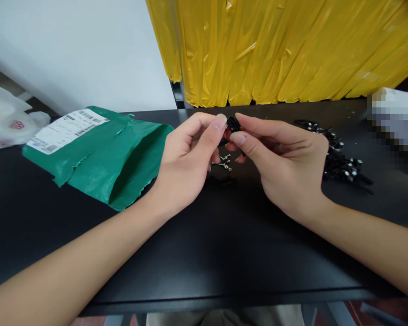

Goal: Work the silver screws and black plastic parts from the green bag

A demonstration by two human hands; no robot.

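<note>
A small black part (233,124) is pinched between the fingertips of both hands above the table; its exact kind is too small to tell. My left hand (190,156) is closed on its left side, thumb uppermost. From the right, my right hand (285,158) grips it between thumb and index finger. Small silver screws (226,161) lie on the table just beneath the fingers. Beside my right hand is a pile of black pieces with silver metal ends (348,167), partly hidden by that hand.
An opened green mailing bag (98,167) with a white label lies left on the black table (197,258). Farther left sits a white plastic bag (13,120). Yellow plastic sheeting (258,50) hangs behind the table. A blurred box-like item (397,122) is at the right.
</note>
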